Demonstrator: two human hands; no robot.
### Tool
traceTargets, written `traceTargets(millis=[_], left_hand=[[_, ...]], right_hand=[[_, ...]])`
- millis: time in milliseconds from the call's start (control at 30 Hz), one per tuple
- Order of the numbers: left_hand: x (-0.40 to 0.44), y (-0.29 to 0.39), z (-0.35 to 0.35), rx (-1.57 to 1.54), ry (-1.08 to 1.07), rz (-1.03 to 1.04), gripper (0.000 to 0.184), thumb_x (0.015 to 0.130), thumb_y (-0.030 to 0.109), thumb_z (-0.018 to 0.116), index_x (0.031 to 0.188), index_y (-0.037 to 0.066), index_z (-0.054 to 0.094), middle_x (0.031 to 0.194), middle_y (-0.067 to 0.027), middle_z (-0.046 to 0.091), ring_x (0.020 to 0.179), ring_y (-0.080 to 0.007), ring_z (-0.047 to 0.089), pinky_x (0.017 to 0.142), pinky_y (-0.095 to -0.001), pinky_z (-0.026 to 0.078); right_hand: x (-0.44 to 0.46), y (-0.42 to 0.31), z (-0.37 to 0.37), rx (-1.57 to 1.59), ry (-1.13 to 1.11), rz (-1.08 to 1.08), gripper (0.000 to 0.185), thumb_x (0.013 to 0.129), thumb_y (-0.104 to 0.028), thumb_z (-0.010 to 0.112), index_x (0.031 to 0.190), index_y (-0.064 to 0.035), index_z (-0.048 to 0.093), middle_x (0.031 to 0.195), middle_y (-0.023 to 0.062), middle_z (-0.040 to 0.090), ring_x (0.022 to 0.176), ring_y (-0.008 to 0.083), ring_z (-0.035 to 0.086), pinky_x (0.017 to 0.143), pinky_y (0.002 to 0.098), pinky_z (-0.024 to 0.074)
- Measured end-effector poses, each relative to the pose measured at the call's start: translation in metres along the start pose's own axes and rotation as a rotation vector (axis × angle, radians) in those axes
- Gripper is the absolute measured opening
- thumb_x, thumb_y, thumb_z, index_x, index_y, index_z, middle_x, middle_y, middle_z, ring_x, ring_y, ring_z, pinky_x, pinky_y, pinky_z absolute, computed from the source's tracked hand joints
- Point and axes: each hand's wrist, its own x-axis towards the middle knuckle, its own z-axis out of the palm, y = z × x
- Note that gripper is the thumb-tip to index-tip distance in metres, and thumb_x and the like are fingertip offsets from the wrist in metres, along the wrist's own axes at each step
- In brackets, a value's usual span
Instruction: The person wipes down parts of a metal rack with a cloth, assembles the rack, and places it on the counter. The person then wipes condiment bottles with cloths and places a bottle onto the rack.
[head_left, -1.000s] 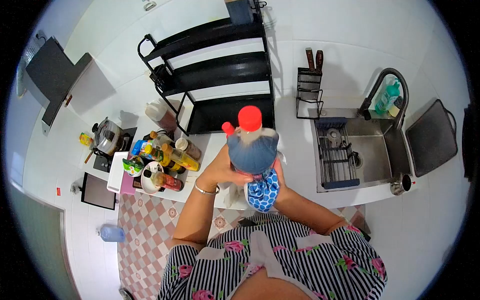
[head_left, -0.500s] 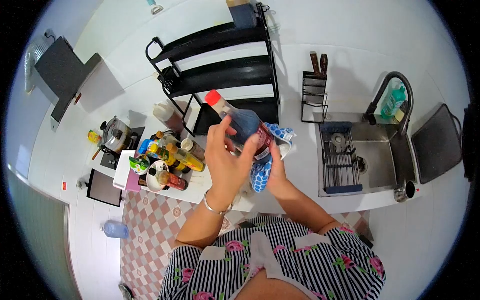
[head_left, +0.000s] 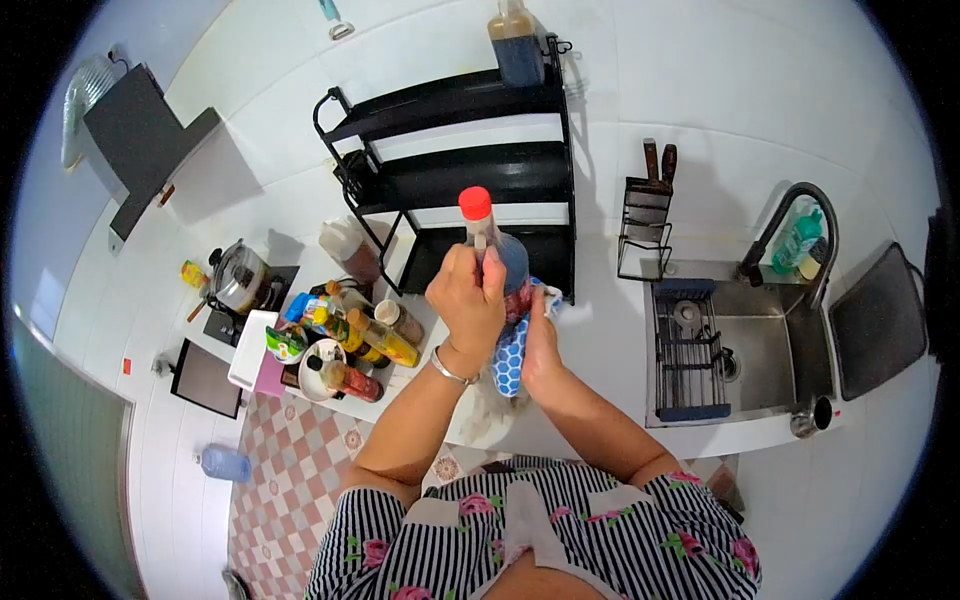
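A red-capped bottle of dark sauce (head_left: 514, 260) stands nearly upright in front of me, above the counter. My left hand (head_left: 468, 300) is wrapped round the handle on its neck. Lower down, my right hand (head_left: 541, 348) holds a blue-and-white patterned cloth (head_left: 508, 364) against the side of the bottle. The bottle's base is hidden behind the cloth and hands. Behind it is a black three-tier rack (head_left: 465, 176), whose top shelf carries another bottle of dark liquid (head_left: 518, 55).
Several condiment bottles (head_left: 385, 342) crowd the counter to the left, beside a white bowl (head_left: 318, 380). Further left, a glass-lidded pot (head_left: 240, 275) sits on the stove. To the right are a knife holder (head_left: 645, 230) and a sink (head_left: 765, 350) with a drying rack (head_left: 688, 350).
My left hand has shifted from the bottle's side to its handle. The bottle has turned from a leftward tilt to nearly upright. The cloth remains in my right hand, and the view has shifted slightly.
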Motion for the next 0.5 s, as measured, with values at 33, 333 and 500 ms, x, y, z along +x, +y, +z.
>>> traceTargets(millis=[33, 333, 500], left_hand=[[0.008, -0.007, 0.001, 0.022, 0.018, 0.017, 0.022, 0.083, 0.014, 0.059, 0.069, 0.002, 0.045, 0.062, -0.0144, 0.046, 0.051, -0.0344, 0.047, 0.046, -0.0399, 0.035], [0.144, -0.077, 0.006, -0.201, 0.278, -0.059, 0.033, 0.088, 0.021, 0.053, 0.065, -0.001, 0.044, 0.054, -0.0153, 0.042, 0.047, -0.0266, 0.039, 0.046, -0.0378, 0.032], [0.235, -0.092, 0.032, -0.226, 0.375, 0.0, 0.039, 0.093, 0.023, 0.05, 0.065, -0.003, 0.047, 0.053, -0.0045, 0.04, 0.052, -0.0103, 0.034, 0.046, -0.0316, 0.03]], right_hand=[[0.004, -0.001, 0.011, -0.026, 0.032, 0.011, 0.055, 0.092, -0.053, 0.045, 0.117, -0.004, 0.054, 0.101, 0.0078, 0.061, 0.088, 0.0175, 0.06, 0.079, 0.0319, 0.0494], [-0.007, -0.049, 0.036, -0.112, -0.109, -0.002, 0.053, 0.089, -0.055, 0.048, 0.109, -0.0064, 0.055, 0.098, 0.0096, 0.062, 0.089, 0.0223, 0.063, 0.084, 0.0358, 0.051], [-0.017, -0.033, -0.053, -0.296, 0.151, 0.07, 0.05, 0.093, -0.052, 0.042, 0.111, -0.0071, 0.056, 0.101, 0.0096, 0.063, 0.096, 0.023, 0.061, 0.086, 0.0365, 0.0485]])
